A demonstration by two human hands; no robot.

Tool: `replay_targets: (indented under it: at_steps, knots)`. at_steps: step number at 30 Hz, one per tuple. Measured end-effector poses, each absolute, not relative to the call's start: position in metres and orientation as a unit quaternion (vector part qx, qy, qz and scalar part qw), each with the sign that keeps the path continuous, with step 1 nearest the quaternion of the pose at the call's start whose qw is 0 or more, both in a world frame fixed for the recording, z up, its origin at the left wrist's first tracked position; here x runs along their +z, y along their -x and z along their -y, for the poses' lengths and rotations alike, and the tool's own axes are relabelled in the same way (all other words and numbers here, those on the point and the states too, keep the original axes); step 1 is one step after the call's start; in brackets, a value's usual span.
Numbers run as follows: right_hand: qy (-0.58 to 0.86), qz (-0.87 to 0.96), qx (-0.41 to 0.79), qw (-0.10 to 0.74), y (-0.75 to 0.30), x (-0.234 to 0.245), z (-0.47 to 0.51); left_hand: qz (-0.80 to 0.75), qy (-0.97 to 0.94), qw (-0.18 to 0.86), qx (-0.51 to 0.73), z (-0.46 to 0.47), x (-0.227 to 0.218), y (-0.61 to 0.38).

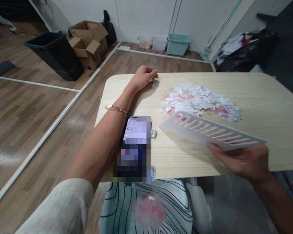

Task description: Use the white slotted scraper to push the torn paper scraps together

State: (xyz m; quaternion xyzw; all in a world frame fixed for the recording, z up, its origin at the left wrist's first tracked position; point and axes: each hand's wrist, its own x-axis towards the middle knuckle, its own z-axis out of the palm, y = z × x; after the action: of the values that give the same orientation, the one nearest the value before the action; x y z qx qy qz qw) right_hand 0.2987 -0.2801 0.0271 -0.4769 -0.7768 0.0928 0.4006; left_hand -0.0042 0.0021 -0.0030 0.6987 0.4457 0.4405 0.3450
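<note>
My right hand [241, 161] grips a white slotted plastic panel [210, 130] by its near edge and holds it tilted above the table, just in front of a pile of small white and pink paper scraps [201, 100]. My left hand [144, 76] rests far out on the light wooden table [271, 107] near its back left corner, fingers curled under with nothing seen in them. A thin bracelet [117, 108] sits on that wrist. A phone [134, 146] lies on the table beside my left forearm.
On the floor behind stand a black bin [55, 53], open cardboard boxes [89, 42], clear tubs [151, 42], a teal basket [178, 44] and black rubbish bags [246, 53]. A patterned cloth [148, 204] lies on my lap below the table's near edge.
</note>
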Motion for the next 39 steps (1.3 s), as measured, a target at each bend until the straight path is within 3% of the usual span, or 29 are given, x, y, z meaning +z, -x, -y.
replay_targets:
  at_steps: [9, 16, 25, 30, 39]
  knots:
    - [0.454, 0.791, 0.136, 0.387, -0.291, 0.035, 0.277, -0.451, -0.697, 0.342, 0.440, -0.004, -0.004, 0.004]
    - [0.381, 0.854, 0.066, 0.347, -0.291, 0.037, 0.277, -0.441, -0.695, 0.350, 0.446, -0.005, -0.005, 0.005]
    - [0.445, 0.811, 0.147, 0.349, -0.292, 0.035, 0.281, -0.444, -0.700, 0.349, 0.437, -0.005, -0.005, 0.006]
    - [0.437, 0.815, 0.100, 0.368, -0.292, 0.034, 0.279, -0.440, -0.697, 0.354, 0.442, -0.004, -0.004, 0.004]
    - [0.348, 0.851, 0.207, 0.334, -0.288, 0.048, 0.272, -0.442, -0.690, 0.364, 0.443, -0.003, -0.003, 0.005]
